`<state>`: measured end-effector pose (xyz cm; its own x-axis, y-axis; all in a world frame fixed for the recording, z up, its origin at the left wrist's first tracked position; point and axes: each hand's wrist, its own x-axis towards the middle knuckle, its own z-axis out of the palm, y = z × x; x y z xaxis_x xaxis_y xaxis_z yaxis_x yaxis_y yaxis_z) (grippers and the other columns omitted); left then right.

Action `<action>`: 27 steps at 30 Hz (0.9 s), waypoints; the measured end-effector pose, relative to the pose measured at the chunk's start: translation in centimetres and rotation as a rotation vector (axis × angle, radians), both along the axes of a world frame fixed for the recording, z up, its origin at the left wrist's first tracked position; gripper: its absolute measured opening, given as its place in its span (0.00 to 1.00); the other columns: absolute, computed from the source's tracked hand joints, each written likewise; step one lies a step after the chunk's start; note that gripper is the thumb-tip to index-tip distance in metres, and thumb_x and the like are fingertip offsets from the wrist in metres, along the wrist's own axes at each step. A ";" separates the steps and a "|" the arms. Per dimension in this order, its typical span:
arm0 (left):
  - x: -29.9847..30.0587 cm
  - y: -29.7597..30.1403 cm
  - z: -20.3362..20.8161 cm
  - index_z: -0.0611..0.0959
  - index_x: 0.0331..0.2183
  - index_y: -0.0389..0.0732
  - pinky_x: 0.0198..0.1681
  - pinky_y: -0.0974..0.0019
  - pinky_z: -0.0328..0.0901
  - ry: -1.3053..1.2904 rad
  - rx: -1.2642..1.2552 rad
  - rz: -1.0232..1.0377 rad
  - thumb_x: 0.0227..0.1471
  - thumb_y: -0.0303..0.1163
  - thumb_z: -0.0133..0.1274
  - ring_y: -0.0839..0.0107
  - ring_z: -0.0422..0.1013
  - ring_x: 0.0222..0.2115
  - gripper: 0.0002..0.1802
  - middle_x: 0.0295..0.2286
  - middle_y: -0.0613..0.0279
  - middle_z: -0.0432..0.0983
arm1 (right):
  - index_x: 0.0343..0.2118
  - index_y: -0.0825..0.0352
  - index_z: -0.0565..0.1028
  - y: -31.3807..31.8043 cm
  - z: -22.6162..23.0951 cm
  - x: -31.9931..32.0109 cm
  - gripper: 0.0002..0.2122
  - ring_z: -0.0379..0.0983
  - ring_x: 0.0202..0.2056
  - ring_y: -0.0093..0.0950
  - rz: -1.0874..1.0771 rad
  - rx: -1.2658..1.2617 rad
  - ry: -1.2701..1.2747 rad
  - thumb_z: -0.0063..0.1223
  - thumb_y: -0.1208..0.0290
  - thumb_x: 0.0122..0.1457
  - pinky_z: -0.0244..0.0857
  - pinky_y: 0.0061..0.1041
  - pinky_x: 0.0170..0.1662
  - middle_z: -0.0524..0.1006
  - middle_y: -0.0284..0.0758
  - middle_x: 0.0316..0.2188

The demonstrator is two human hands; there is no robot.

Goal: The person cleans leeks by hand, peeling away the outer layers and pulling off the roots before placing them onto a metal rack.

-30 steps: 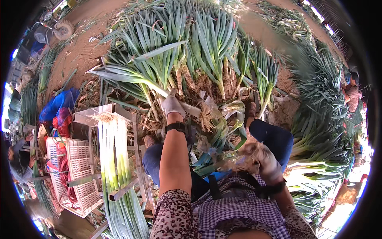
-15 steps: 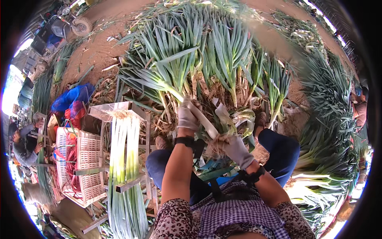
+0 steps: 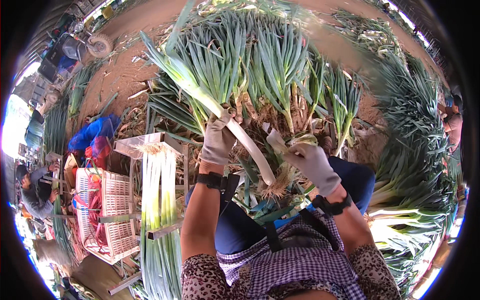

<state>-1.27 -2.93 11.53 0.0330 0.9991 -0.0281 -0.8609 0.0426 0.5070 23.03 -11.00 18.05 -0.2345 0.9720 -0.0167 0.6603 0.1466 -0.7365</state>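
My left hand (image 3: 219,140), in a pale work glove, is closed around the white shaft of a leek (image 3: 250,149). Its green leaves slant to the upper left, and its roots hang at the lower right, over my lap. Just right of the root end is my gloved right hand (image 3: 314,166), its fingers pinched on a pale strip of leek peel (image 3: 277,142). The right hand is apart from the leek. Beyond both hands stands a dense row of unpeeled leeks (image 3: 220,67) with dry, earthy outer leaves.
On my left, a metal rack (image 3: 162,231) bears several clean leeks (image 3: 159,200). Beside it stand a white plastic crate (image 3: 117,215) with red strapping and a blue bag (image 3: 95,131). A long leek heap (image 3: 407,145) lines the right. Another person (image 3: 37,187) works at far left.
My left hand has raised the leek and shifted left. My right hand has come off the root end and moved right and up, now with a strip of peel in its fingers.
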 end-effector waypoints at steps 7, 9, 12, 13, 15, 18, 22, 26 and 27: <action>0.2 -0.4 -2.1 0.71 0.41 0.34 0.43 0.56 0.69 0.044 0.039 -0.056 0.51 0.17 0.44 0.59 0.72 0.34 0.13 0.32 0.55 0.73 | 0.30 0.66 0.76 5.4 -0.2 -8.4 0.15 0.76 0.29 0.40 0.102 0.120 -0.249 0.54 0.58 0.49 0.69 0.35 0.35 0.77 0.42 0.24; 0.4 -0.6 -2.0 0.71 0.40 0.34 0.43 0.58 0.68 0.035 0.016 -0.046 0.50 0.15 0.43 0.59 0.72 0.34 0.13 0.32 0.54 0.72 | 0.31 0.66 0.76 5.9 -0.6 -8.8 0.15 0.76 0.29 0.41 0.091 0.142 -0.334 0.52 0.58 0.50 0.69 0.36 0.35 0.77 0.43 0.24; 0.8 -1.4 -0.8 0.71 0.39 0.34 0.43 0.57 0.68 -0.016 -0.013 -0.012 0.48 0.13 0.41 0.58 0.71 0.34 0.14 0.29 0.55 0.71 | 0.30 0.67 0.76 6.0 -1.2 -9.0 0.14 0.75 0.28 0.42 0.119 0.167 -0.455 0.50 0.60 0.50 0.68 0.37 0.35 0.77 0.44 0.23; 0.7 -1.4 -1.1 0.71 0.39 0.34 0.43 0.57 0.68 -0.018 -0.017 -0.014 0.48 0.13 0.41 0.58 0.71 0.34 0.14 0.29 0.55 0.71 | 0.28 0.67 0.76 5.9 -2.1 -9.2 0.13 0.74 0.27 0.44 0.132 0.212 -0.482 0.51 0.61 0.49 0.68 0.38 0.33 0.76 0.45 0.22; 0.5 -1.4 -1.0 0.71 0.38 0.34 0.43 0.58 0.67 0.026 -0.023 0.003 0.48 0.14 0.42 0.60 0.71 0.33 0.13 0.27 0.56 0.71 | 0.26 0.68 0.76 6.0 -3.6 -9.0 0.12 0.74 0.26 0.45 0.141 0.256 -0.511 0.52 0.62 0.49 0.67 0.39 0.32 0.75 0.45 0.20; 0.2 -1.8 0.6 0.72 0.38 0.34 0.42 0.58 0.67 0.124 -0.021 -0.012 0.47 0.16 0.46 0.61 0.71 0.32 0.13 0.26 0.58 0.71 | 0.31 0.69 0.76 5.7 -4.6 -7.1 0.10 0.75 0.24 0.31 0.018 0.084 0.036 0.50 0.67 0.52 0.68 0.29 0.29 0.76 0.42 0.20; -1.2 -1.5 -0.3 0.74 0.38 0.33 0.41 0.58 0.69 0.089 0.006 0.005 0.48 0.17 0.49 0.60 0.73 0.31 0.12 0.27 0.56 0.73 | 0.33 0.68 0.74 3.2 -3.0 -5.9 0.09 0.64 0.19 0.15 -0.237 -0.571 1.042 0.51 0.67 0.55 0.54 0.12 0.20 0.73 0.27 0.22; -2.8 -1.3 -0.4 0.72 0.36 0.32 0.42 0.56 0.68 0.072 -0.041 0.080 0.48 0.18 0.49 0.60 0.71 0.30 0.10 0.28 0.56 0.71 | 0.32 0.68 0.72 0.7 0.1 -3.0 0.08 0.59 0.17 0.15 -0.165 -0.514 1.122 0.51 0.68 0.54 0.51 0.13 0.19 0.69 0.29 0.22; -3.1 -1.6 -0.3 0.72 0.36 0.32 0.42 0.54 0.69 0.054 -0.059 0.107 0.49 0.19 0.49 0.60 0.71 0.30 0.09 0.28 0.56 0.71 | 0.32 0.68 0.72 -0.1 0.6 -2.1 0.08 0.59 0.17 0.15 -0.164 -0.515 1.124 0.51 0.68 0.54 0.51 0.13 0.19 0.69 0.29 0.22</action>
